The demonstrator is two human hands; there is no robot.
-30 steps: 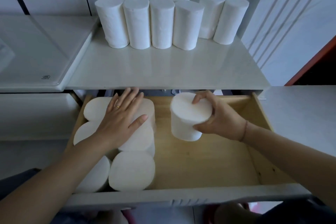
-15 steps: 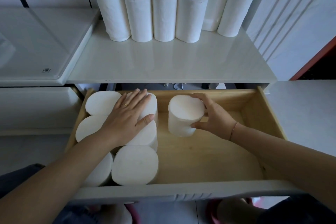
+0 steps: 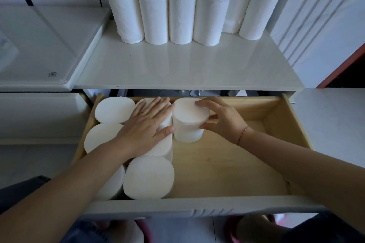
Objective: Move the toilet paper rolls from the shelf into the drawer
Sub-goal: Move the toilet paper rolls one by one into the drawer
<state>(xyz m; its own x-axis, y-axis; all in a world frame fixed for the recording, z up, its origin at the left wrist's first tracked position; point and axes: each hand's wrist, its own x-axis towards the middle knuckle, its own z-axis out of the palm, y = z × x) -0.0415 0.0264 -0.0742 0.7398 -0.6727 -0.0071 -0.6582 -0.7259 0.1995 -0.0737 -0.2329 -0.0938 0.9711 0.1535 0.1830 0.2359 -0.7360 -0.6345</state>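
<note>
Fingers (image 3: 203,103) of right hand (image 3: 223,120) curled around upright roll (image 3: 190,119) at far middle of drawer (image 3: 227,165), left hand (image 3: 146,124) flat with fingers spread on six packed rolls (image 3: 149,176) at left, eight rolls (image 3: 181,14) upright on shelf (image 3: 177,65).

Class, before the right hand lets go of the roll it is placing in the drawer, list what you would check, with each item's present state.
1. Held roll upright: ok.
2. Held roll's base flat on the drawer floor: cannot tell.
3. Held roll tight against its neighbours: ok.
4. Left hand steadying the packed rolls: ok.
5. Right hand fingers gripping the roll: ok.
6. Shelf emptied: not ok.
</note>
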